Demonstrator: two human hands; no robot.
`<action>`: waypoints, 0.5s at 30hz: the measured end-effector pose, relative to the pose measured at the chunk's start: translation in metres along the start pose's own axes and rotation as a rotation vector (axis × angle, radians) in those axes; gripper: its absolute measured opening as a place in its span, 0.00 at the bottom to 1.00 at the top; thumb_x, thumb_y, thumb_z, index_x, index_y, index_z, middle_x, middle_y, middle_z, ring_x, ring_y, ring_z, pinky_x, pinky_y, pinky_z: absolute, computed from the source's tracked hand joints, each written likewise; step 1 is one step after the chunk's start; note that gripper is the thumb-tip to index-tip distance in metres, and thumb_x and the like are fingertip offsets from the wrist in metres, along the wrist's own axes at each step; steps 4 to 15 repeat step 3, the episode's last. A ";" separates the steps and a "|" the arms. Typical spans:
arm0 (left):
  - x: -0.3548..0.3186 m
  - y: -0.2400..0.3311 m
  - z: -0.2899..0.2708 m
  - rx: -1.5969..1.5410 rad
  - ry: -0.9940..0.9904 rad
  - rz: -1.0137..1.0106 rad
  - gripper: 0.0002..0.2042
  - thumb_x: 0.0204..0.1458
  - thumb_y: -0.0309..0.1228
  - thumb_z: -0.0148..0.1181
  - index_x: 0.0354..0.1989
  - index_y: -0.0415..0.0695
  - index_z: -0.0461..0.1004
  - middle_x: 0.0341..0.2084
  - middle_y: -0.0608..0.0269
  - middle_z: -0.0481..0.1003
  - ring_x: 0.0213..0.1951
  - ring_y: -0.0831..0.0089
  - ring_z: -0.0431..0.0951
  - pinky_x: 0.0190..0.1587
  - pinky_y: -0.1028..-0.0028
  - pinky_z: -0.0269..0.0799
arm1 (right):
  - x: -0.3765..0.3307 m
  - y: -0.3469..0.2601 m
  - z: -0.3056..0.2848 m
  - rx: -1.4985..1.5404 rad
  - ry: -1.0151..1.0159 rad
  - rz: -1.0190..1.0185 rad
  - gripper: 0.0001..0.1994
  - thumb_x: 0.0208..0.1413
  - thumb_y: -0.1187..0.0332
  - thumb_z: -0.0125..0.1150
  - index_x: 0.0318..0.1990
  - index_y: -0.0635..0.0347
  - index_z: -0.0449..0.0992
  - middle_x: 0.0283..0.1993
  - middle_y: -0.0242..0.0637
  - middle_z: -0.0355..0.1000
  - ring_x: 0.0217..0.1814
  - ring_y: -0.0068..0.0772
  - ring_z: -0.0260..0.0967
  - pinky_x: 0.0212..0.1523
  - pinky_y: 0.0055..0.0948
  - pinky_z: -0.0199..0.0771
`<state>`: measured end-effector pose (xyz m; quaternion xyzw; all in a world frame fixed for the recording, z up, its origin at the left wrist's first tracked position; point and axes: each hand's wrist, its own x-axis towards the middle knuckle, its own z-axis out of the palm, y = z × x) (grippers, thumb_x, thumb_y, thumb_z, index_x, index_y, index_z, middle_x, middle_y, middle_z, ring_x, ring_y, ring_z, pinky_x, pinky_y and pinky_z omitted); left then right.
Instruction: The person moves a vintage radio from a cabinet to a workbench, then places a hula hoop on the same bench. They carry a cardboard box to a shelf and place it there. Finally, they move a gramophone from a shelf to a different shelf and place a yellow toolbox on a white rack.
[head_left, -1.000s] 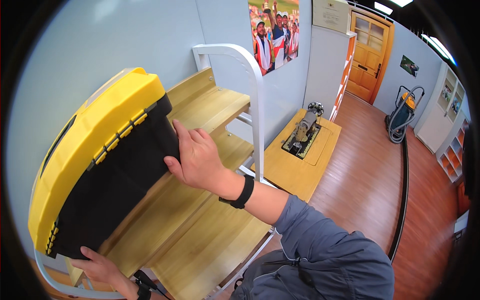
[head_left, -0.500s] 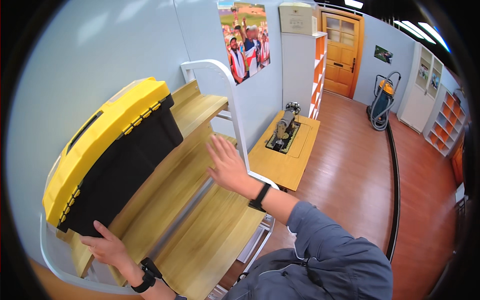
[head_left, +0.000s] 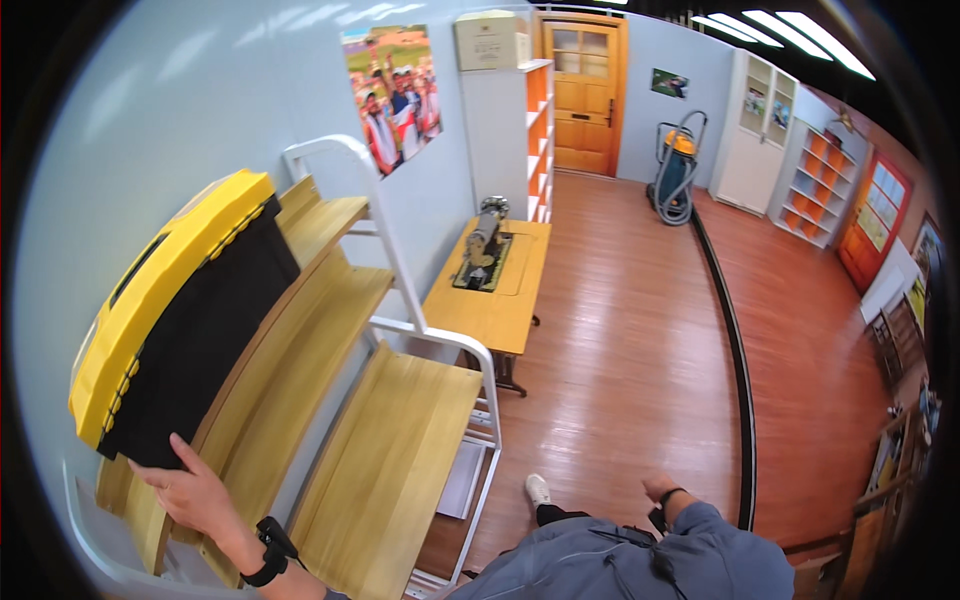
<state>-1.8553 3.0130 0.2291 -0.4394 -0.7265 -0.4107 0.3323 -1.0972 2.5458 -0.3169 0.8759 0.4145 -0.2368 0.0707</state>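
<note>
A toolbox with a yellow lid (head_left: 165,275) and a black body (head_left: 215,325) rests on the upper board of a stepped wooden rack. My left hand (head_left: 195,497) is open against the near end of the toolbox, its thumb raised along the black front and its other fingers stretched toward the end. Low on the right, near my body and over the floor, is my right hand (head_left: 660,487). It touches no shelf, and its fingers are too foreshortened to make out. Both wrists wear black bands.
Lower boards (head_left: 390,440) of the rack lie within a white metal frame (head_left: 395,260). Beyond stands a sewing machine (head_left: 487,245) on a wooden table (head_left: 510,310). Farther off are a vacuum cleaner (head_left: 676,170), a wooden door (head_left: 583,110) and a black strip (head_left: 735,360) along the floor.
My right hand has left the area over the shelves and dropped to the right beside my body. My left hand stays at the toolbox. The view has turned rightward.
</note>
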 end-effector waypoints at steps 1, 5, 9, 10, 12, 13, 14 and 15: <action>0.006 -0.007 -0.019 0.030 0.069 0.023 0.36 0.64 0.52 0.54 0.68 0.33 0.56 0.46 0.37 0.78 0.45 0.41 0.79 0.45 0.52 0.76 | -0.023 -0.006 0.009 -0.217 -0.091 -0.131 0.15 0.62 0.62 0.53 0.43 0.59 0.84 0.43 0.52 0.80 0.43 0.51 0.77 0.44 0.45 0.76; 0.008 0.006 -0.027 0.020 0.135 0.063 0.37 0.64 0.53 0.53 0.69 0.35 0.56 0.47 0.37 0.78 0.45 0.40 0.79 0.46 0.51 0.76 | -0.080 0.010 0.019 -0.406 -0.159 -0.223 0.13 0.63 0.64 0.53 0.42 0.55 0.85 0.37 0.45 0.81 0.33 0.42 0.78 0.32 0.42 0.78; 0.008 0.006 -0.027 0.020 0.135 0.063 0.37 0.64 0.53 0.53 0.69 0.35 0.56 0.47 0.37 0.78 0.45 0.40 0.79 0.46 0.51 0.76 | -0.080 0.010 0.019 -0.406 -0.159 -0.223 0.13 0.63 0.64 0.53 0.42 0.55 0.85 0.37 0.45 0.81 0.33 0.42 0.78 0.32 0.42 0.78; 0.008 0.006 -0.027 0.020 0.135 0.063 0.37 0.64 0.53 0.53 0.69 0.35 0.56 0.47 0.37 0.78 0.45 0.40 0.79 0.46 0.51 0.76 | -0.080 0.010 0.019 -0.406 -0.159 -0.223 0.13 0.63 0.64 0.53 0.42 0.55 0.85 0.37 0.45 0.81 0.33 0.42 0.78 0.32 0.42 0.78; 0.008 0.006 -0.027 0.020 0.135 0.063 0.37 0.64 0.53 0.53 0.69 0.35 0.56 0.47 0.37 0.78 0.45 0.40 0.79 0.46 0.51 0.76 | -0.080 0.010 0.019 -0.406 -0.159 -0.223 0.13 0.63 0.64 0.53 0.42 0.55 0.85 0.37 0.45 0.81 0.33 0.42 0.78 0.32 0.42 0.78; 0.008 0.006 -0.027 0.020 0.135 0.063 0.37 0.64 0.53 0.53 0.69 0.35 0.56 0.47 0.37 0.78 0.45 0.40 0.79 0.46 0.51 0.76 | -0.080 0.010 0.019 -0.406 -0.159 -0.223 0.13 0.63 0.64 0.53 0.42 0.55 0.85 0.37 0.45 0.81 0.33 0.42 0.78 0.32 0.42 0.78; 0.008 0.006 -0.027 0.020 0.135 0.063 0.37 0.64 0.53 0.53 0.69 0.35 0.56 0.47 0.37 0.78 0.45 0.40 0.79 0.46 0.51 0.76 | -0.080 0.010 0.019 -0.406 -0.159 -0.223 0.13 0.63 0.64 0.53 0.42 0.55 0.85 0.37 0.45 0.81 0.33 0.42 0.78 0.32 0.42 0.78; 0.008 0.006 -0.027 0.020 0.135 0.063 0.37 0.64 0.53 0.53 0.69 0.35 0.56 0.47 0.37 0.78 0.45 0.40 0.79 0.46 0.51 0.76 | -0.080 0.010 0.019 -0.406 -0.159 -0.223 0.13 0.63 0.64 0.53 0.42 0.55 0.85 0.37 0.45 0.81 0.33 0.42 0.78 0.32 0.42 0.78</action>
